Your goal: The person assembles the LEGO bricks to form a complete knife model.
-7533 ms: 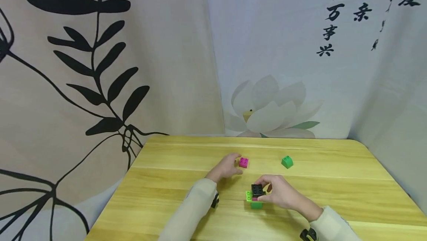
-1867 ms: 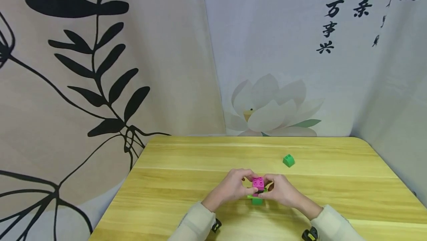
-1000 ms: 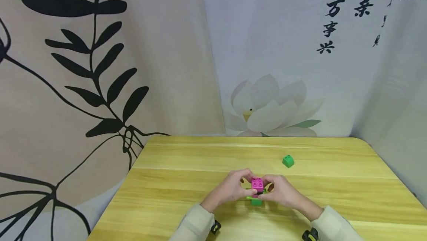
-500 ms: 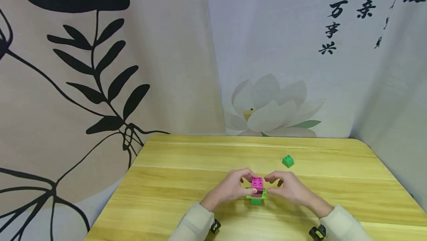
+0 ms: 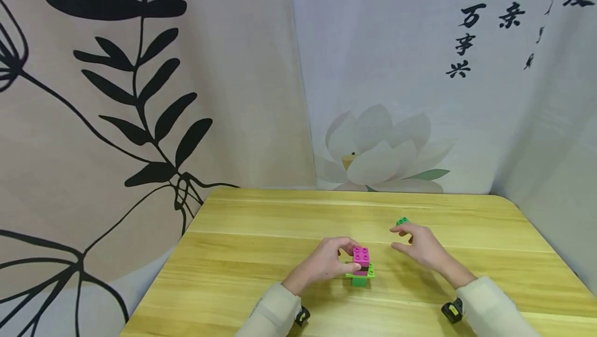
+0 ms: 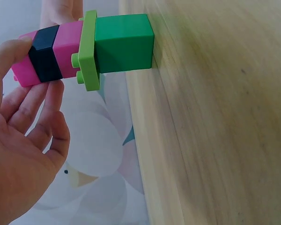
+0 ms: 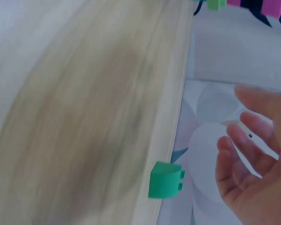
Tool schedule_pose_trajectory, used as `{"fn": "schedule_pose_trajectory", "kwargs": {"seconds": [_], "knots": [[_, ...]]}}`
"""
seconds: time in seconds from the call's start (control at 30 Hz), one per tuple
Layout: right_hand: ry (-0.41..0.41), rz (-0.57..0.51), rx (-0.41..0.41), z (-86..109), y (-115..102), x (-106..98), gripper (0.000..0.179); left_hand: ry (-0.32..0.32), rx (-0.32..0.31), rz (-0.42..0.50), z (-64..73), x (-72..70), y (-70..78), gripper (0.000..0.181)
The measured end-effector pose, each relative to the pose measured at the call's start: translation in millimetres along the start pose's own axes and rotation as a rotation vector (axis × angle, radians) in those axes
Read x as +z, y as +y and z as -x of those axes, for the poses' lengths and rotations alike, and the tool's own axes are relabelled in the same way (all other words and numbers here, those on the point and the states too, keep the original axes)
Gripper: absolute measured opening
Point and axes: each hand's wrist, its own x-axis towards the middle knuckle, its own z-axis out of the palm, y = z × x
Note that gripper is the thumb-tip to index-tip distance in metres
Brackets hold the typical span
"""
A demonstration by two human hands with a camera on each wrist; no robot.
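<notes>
Near the middle of the table stands a stack of toy building blocks [image 5: 359,269]. In the left wrist view it runs from a green block [image 6: 124,43] at the base through a lime plate [image 6: 89,51], a pink block [image 6: 68,43] and a black block [image 6: 47,54] to a pink block [image 6: 25,70] on top. My left hand [image 5: 325,260] pinches the upper part between thumb and fingers. My right hand [image 5: 422,248] is in the air with loosely bent fingers, holding nothing. Just beyond it sits a loose green block [image 7: 165,181] with a curved side, partly hidden in the head view.
Everything rests on a light wooden table [image 5: 261,223]. Behind its back edge hangs a printed curtain [image 5: 247,93] with dark leaves, a pale flower and writing. A black wrist device [image 5: 452,311] is worn at the right sleeve, with another at the left.
The left hand brought the pink block from the table onto the stack, where both hands held it. Since then my right hand has let go and moved right and back, close to the loose green block.
</notes>
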Motion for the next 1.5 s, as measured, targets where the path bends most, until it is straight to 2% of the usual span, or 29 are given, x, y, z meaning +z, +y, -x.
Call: {"fn": "schedule_pose_trajectory", "kwargs": {"seconds": [0.5,0.83,1.23,1.5], "knots": [[0.036,0.031,0.016,-17.1,29,-4,0.040,-0.009,-0.013,-0.028,-1.8,-1.9,0.2,0.033],[0.007,0.037,0.013,-27.6,39,-3,0.044,-0.005,-0.008,-0.034,-1.2,-2.5,-0.6,0.033],[-0.080,-0.020,0.119,-32.7,57,2,0.049,-0.011,-0.018,-0.040,-1.1,-2.8,0.9,0.034],[-0.100,-0.015,0.108,-34.7,64,6,0.047,-0.014,-0.013,-0.037,-0.1,-2.1,2.0,0.035]]}}
